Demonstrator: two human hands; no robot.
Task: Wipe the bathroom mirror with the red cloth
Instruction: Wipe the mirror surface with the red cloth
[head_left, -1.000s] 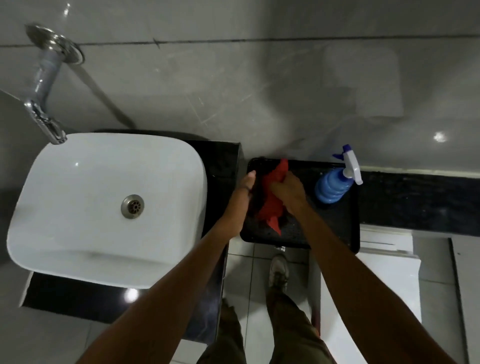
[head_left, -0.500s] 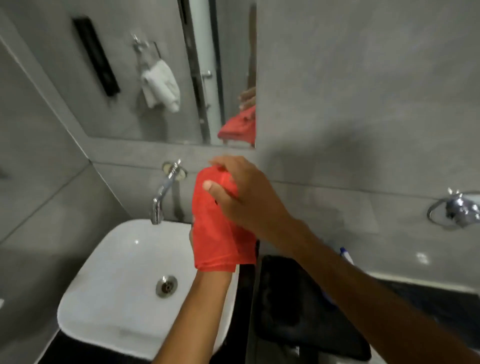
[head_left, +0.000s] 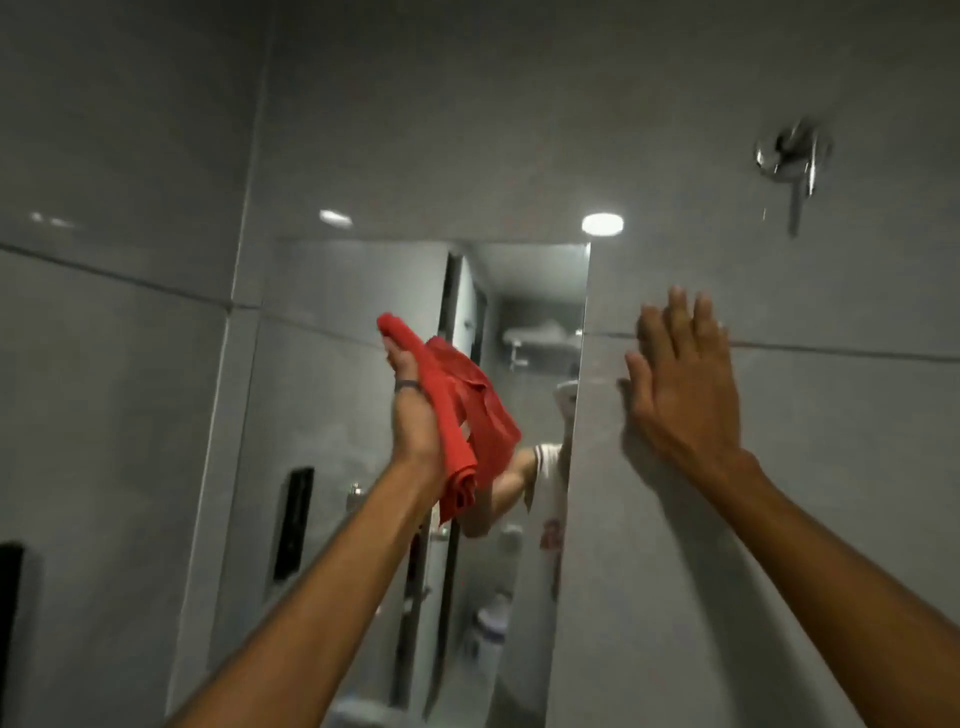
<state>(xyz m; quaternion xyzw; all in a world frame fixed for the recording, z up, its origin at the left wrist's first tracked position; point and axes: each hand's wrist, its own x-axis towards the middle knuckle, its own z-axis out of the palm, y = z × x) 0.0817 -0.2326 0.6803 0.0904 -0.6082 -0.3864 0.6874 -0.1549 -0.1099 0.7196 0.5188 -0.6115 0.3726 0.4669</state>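
Note:
The frameless mirror (head_left: 332, 415) hangs on the grey tiled wall, centre-left of the view. My left hand (head_left: 410, 415) is raised in front of it, holding the bunched red cloth (head_left: 457, 421) against or just before the glass; I cannot tell if the cloth touches it. My right hand (head_left: 680, 379) lies flat with spread fingers on the wall tile just right of the mirror's right edge. The mirror reflects my arm, the cloth and a white shirt.
A chrome wall fitting (head_left: 789, 156) sticks out at the upper right. A black wall-mounted box (head_left: 10, 603) sits at the far left edge. Grey tiles (head_left: 779, 519) cover the wall around the mirror.
The view has swung up from the sink and black tray to the mirror. The cloth went from both hands into the left hand, which rose; the right hand let go and pressed on the wall.

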